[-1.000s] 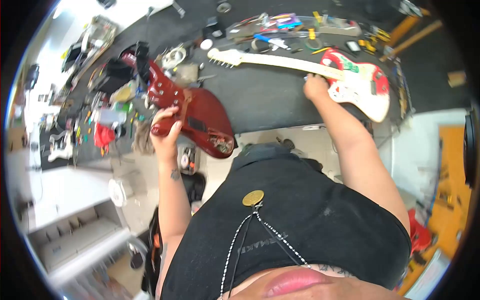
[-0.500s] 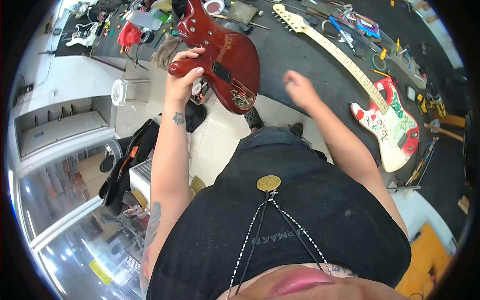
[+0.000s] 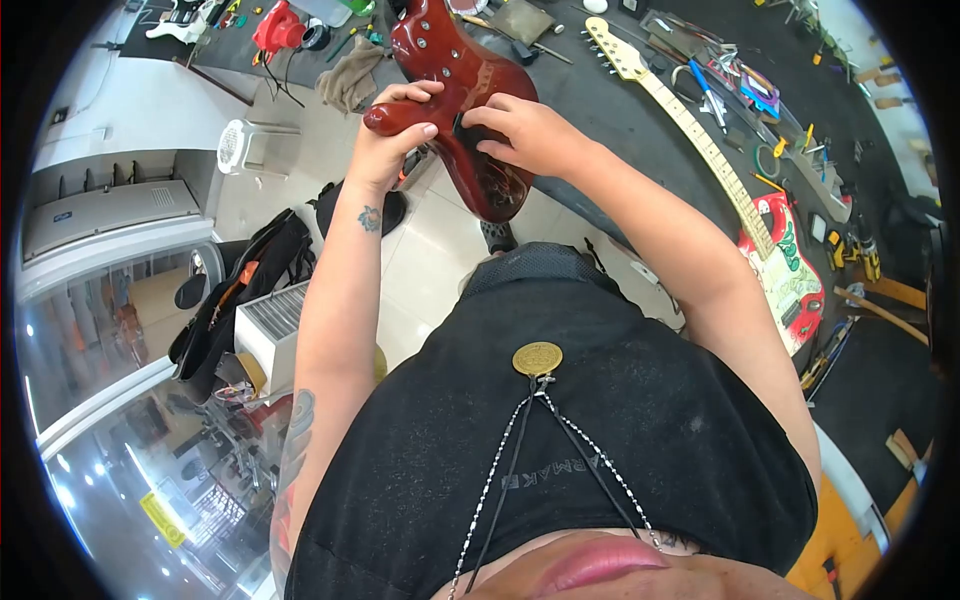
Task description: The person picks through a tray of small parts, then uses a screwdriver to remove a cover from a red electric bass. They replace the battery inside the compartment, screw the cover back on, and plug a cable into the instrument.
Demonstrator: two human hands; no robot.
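A glossy red-brown electric guitar body (image 3: 468,75) is held up at the bench edge, its back facing me. My left hand (image 3: 398,125) is closed round its horn, the thumb along one side and the fingers behind. My right hand (image 3: 530,135) lies over the back, with bent fingers and thumb at a black rectangular cover (image 3: 468,130) set in the wood. The hand hides most of that cover. Below it, an open cavity (image 3: 503,185) in the body shows loose wiring in shadow.
A cream guitar with a painted red, white and green body (image 3: 785,265) lies to the right on the dark workbench (image 3: 620,130). Tools and a blue pen (image 3: 708,95) are scattered farther back. A grey cloth (image 3: 350,78) hangs at the bench edge. A white stool (image 3: 240,148) stands left.
My right hand has come in from the right, away from the body, onto the black cover. The left hand keeps its grip on the horn. The view has shifted slightly.
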